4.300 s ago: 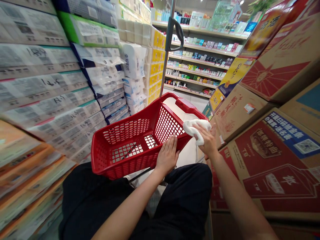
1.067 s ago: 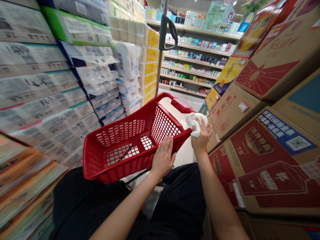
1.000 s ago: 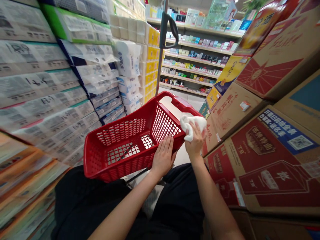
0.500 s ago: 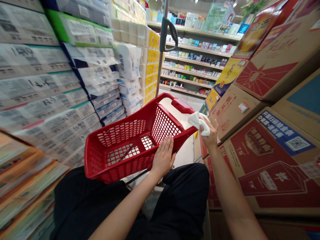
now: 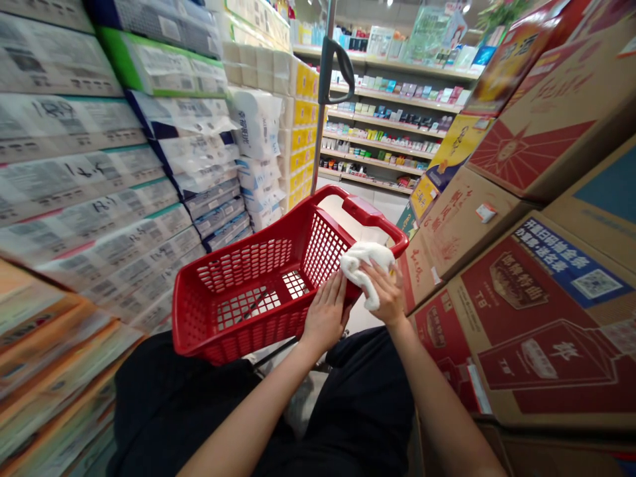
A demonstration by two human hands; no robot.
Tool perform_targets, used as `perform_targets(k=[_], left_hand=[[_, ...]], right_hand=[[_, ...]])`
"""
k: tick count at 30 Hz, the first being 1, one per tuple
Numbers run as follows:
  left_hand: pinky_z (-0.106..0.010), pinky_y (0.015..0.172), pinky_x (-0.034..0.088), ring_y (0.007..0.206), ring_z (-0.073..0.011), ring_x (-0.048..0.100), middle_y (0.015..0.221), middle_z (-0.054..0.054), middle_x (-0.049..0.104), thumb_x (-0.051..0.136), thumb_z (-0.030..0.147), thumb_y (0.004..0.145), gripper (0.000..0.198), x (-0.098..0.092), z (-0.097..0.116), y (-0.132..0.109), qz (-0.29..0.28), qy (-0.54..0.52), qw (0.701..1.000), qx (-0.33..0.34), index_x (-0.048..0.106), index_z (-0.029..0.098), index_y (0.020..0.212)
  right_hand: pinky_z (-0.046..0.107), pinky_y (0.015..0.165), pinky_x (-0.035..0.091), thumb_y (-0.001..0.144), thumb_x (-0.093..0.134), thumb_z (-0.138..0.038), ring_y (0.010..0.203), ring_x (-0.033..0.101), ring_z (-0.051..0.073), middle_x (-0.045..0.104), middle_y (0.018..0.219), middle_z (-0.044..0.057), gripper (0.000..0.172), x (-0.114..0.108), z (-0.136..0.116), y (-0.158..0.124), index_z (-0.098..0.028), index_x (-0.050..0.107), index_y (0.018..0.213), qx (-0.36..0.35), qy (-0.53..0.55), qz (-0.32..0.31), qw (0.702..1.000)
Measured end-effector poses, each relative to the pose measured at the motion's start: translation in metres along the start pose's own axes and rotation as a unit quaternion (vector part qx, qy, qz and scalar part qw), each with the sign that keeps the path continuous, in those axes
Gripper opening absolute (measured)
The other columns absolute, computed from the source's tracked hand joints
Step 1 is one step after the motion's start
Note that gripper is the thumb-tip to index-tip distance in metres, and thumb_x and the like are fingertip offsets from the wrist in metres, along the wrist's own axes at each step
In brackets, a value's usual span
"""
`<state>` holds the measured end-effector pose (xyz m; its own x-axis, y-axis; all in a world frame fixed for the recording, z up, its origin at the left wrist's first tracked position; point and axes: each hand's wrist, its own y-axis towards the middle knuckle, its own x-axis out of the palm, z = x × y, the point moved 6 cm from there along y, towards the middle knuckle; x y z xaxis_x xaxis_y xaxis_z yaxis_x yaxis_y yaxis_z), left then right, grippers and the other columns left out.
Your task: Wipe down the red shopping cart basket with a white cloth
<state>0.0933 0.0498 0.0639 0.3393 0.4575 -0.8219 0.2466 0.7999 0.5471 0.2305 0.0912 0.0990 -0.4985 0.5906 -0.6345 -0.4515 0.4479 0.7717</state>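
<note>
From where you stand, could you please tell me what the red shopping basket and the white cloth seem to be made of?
The red shopping basket looks like glossy moulded plastic, by its sheen, uniform colour and regular openings. The white cloth looks like soft, matte textile, perhaps terry, by its thick folds; fibre unclear.

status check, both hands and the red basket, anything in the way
Left hand on near rim of red basket. Right hand holding white cloth at handle-end rim. Left hand close beside cloth; cartons stacked at right.
</note>
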Motion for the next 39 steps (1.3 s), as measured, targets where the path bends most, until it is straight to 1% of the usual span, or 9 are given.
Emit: perform_targets(k=[4,7,11,17,21,26,32,36,39], left_hand=[[-0.041,0.120,0.027,0.149,-0.0223,0.018,0.159,-0.014,0.027,0.039,0.036,0.097,0.070,0.001,0.001,0.002,0.009,0.006,1.000,-0.001,0.009,0.008,0.154],[-0.042,0.120,0.027,0.149,-0.0224,0.019,0.159,-0.014,0.026,0.036,0.036,0.098,0.068,0.001,0.002,0.002,0.015,0.003,1.000,-0.004,0.008,0.009,0.155],[-0.042,0.121,0.025,0.150,-0.0220,0.017,0.159,-0.014,0.025,0.032,0.033,0.099,0.064,0.001,0.002,0.001,0.012,-0.003,1.000,-0.010,0.011,0.008,0.154],[-0.042,0.121,0.025,0.149,-0.0232,0.018,0.158,-0.012,0.031,0.033,0.035,0.099,0.059,0.001,-0.001,0.000,-0.010,-0.009,1.000,0.000,0.026,0.009,0.150],[-0.040,0.121,0.024,0.150,-0.0216,0.017,0.160,-0.013,0.025,0.032,0.033,0.099,0.062,-0.001,0.000,0.002,-0.002,0.003,1.000,0.003,0.018,0.006,0.153],[-0.040,0.121,0.025,0.149,-0.0220,0.018,0.160,-0.011,0.024,0.032,0.033,0.099,0.064,-0.001,0.002,0.003,0.009,0.010,1.000,0.002,0.013,0.008,0.154],[-0.039,0.121,0.023,0.150,-0.0229,0.017,0.161,-0.012,0.022,0.037,0.026,0.096,0.064,0.001,0.001,0.000,0.006,0.020,1.000,-0.001,0.017,0.007,0.153],[-0.041,0.121,0.023,0.149,-0.0265,0.019,0.159,-0.013,0.027,0.043,0.029,0.093,0.064,0.004,-0.001,-0.002,-0.018,0.019,0.999,0.020,0.025,0.007,0.151],[-0.039,0.121,0.022,0.149,-0.0254,0.018,0.160,-0.013,0.025,0.042,0.028,0.093,0.065,0.004,-0.003,-0.005,-0.023,0.031,0.999,0.018,0.023,0.007,0.152]], right_hand=[[0.048,0.116,0.024,0.094,0.047,-0.025,0.123,0.060,0.025,0.069,0.123,0.007,0.030,-0.021,0.070,0.012,-0.022,0.063,0.119,0.053,-0.036,0.061,0.996],[0.051,0.112,0.027,0.096,0.043,-0.028,0.124,0.058,0.026,0.068,0.124,0.009,0.033,-0.027,0.085,0.023,-0.021,0.063,0.121,0.139,-0.025,0.113,0.983],[0.054,0.112,0.026,0.097,0.040,-0.027,0.130,0.053,0.028,0.067,0.126,0.009,0.036,-0.014,0.035,0.019,-0.024,0.061,0.126,0.195,-0.002,0.132,0.972],[0.044,0.115,0.022,0.095,0.045,-0.024,0.127,0.056,0.024,0.067,0.126,0.005,0.033,0.008,-0.032,-0.002,-0.025,0.061,0.125,0.056,0.042,0.039,0.997],[0.043,0.116,0.021,0.093,0.050,-0.026,0.119,0.063,0.023,0.071,0.119,0.003,0.027,-0.003,0.023,0.006,-0.026,0.066,0.115,-0.014,0.006,0.007,1.000],[0.048,0.111,0.028,0.096,0.044,-0.030,0.118,0.063,0.026,0.071,0.118,0.009,0.030,-0.027,0.096,0.029,-0.021,0.066,0.113,0.109,-0.018,0.109,0.988],[0.053,0.111,0.024,0.096,0.042,-0.025,0.127,0.055,0.028,0.069,0.121,0.009,0.032,-0.005,0.014,0.018,-0.023,0.063,0.121,0.206,0.010,0.154,0.966],[0.047,0.113,0.021,0.096,0.043,-0.023,0.127,0.056,0.025,0.069,0.122,0.006,0.032,0.012,-0.042,0.004,-0.023,0.062,0.122,0.124,0.058,0.085,0.987],[0.045,0.115,0.019,0.095,0.046,-0.023,0.122,0.060,0.023,0.071,0.120,0.004,0.030,0.007,-0.026,0.003,-0.024,0.064,0.119,0.026,0.055,0.031,0.998]])
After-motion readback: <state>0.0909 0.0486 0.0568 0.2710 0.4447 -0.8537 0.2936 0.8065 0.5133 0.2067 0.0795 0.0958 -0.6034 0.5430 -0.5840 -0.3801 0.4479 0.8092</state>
